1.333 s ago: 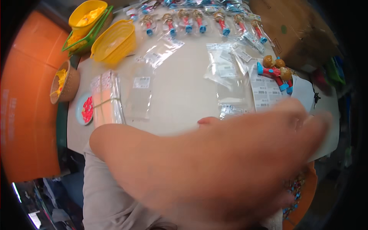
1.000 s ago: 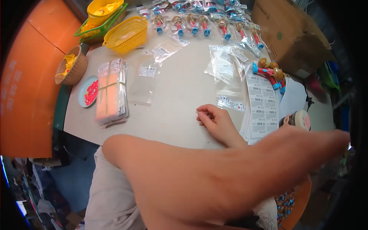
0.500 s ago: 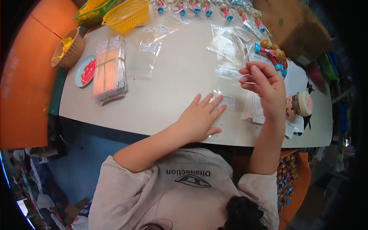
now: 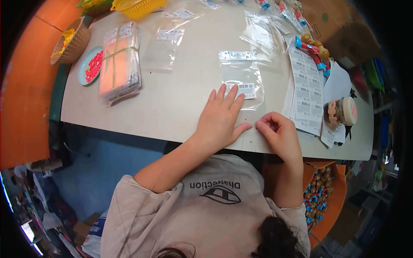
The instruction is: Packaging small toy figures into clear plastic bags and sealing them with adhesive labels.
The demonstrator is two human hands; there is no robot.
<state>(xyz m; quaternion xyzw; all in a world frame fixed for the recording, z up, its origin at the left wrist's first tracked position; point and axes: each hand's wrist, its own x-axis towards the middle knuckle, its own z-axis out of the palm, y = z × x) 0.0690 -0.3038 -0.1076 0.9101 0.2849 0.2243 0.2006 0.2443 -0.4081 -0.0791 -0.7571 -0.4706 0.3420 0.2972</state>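
Note:
My left hand (image 4: pixel 218 118) lies flat with fingers spread, its fingertips at the white label (image 4: pixel 247 91) on a clear plastic bag (image 4: pixel 237 74). The bag lies flat on the table, with a printed strip along its far edge. Just right of the left thumb is my right hand (image 4: pixel 279 134), low near the table's front edge. Its thumb and fingers are drawn together in a pinch; whether anything small sits between them is hidden. To its right lie printed label sheets (image 4: pixel 306 88), overlapping one another.
A banded bundle of bags (image 4: pixel 120 64), a blue plate (image 4: pixel 84 69) of small pink pieces and a tan basket (image 4: pixel 77 43) stand left. A jar (image 4: pixel 344 112), red-and-blue tubes (image 4: pixel 312 49) and a cardboard box (image 4: pixel 344 30) are right. More bags (image 4: pixel 260 36) lie behind.
My right hand has come down and left from above the label sheets to the table's front edge, its fingers closing. My left hand stays flat, now at the bag's label. The view has shifted.

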